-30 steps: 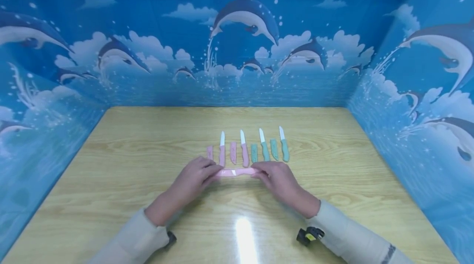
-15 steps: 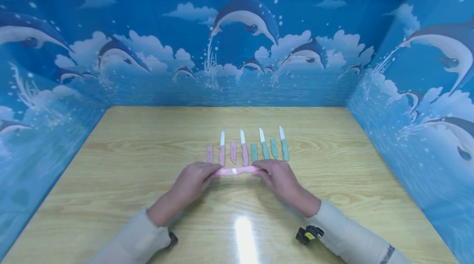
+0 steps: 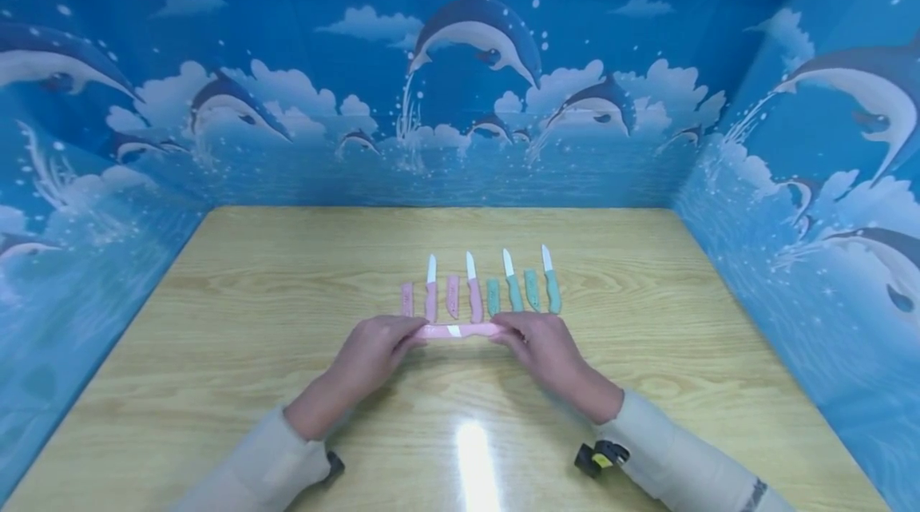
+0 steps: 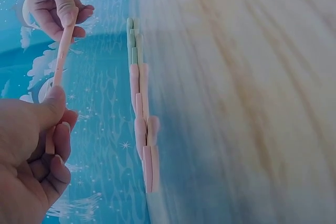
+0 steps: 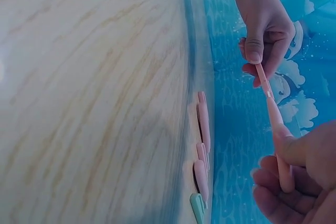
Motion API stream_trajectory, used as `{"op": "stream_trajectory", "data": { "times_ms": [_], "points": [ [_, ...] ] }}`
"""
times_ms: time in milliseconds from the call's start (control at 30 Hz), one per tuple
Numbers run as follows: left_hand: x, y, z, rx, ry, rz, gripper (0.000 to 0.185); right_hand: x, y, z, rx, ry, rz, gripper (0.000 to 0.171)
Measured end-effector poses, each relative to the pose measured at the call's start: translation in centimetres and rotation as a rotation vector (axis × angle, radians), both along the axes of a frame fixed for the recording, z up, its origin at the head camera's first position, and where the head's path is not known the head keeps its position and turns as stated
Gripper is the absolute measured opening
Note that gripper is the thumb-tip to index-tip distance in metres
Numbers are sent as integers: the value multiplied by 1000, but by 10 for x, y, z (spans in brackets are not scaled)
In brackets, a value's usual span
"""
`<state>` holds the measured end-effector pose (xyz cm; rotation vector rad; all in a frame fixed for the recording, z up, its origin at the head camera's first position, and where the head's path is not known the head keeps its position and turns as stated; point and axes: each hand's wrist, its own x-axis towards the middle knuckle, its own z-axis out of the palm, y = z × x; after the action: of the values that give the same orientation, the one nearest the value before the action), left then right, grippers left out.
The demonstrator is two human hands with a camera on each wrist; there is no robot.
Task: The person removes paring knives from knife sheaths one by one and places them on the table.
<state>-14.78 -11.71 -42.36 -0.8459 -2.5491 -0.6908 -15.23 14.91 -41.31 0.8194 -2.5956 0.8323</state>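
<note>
In the head view a pink paring knife (image 3: 480, 330) lies crosswise between my hands, level and above the table. My left hand (image 3: 374, 346) pinches its pink sheath (image 3: 434, 331) at the left end. My right hand (image 3: 544, 343) grips the handle at the other end. A short strip of white blade (image 3: 454, 331) shows between sheath and handle; the rest of the blade is hidden in the sheath. From the right wrist view, thumb and fingers wrap the pink handle (image 5: 275, 116), and its end sticks out below the thumb.
Behind the hands lies a row of bare knives, two pink-handled (image 3: 431, 303) and two green-handled (image 3: 552, 292), blades pointing away. Pink sheaths (image 3: 453, 296) and green sheaths (image 3: 532, 289) lie between them. A dolphin-printed curtain (image 3: 460, 168) borders the wooden table (image 3: 287, 256) behind and on both sides.
The left hand's raised knuckles have come down, and the held knife has shifted slightly away from the person. The white blade strip looks a little wider. The row of knives has stayed put.
</note>
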Motion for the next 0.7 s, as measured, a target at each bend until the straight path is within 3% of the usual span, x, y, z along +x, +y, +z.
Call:
{"op": "stream_trajectory", "data": {
  "times_ms": [700],
  "points": [
    [1,1,0,-3,-48,20,22,0,4,-2,28,15,-47,19]
  ]
}}
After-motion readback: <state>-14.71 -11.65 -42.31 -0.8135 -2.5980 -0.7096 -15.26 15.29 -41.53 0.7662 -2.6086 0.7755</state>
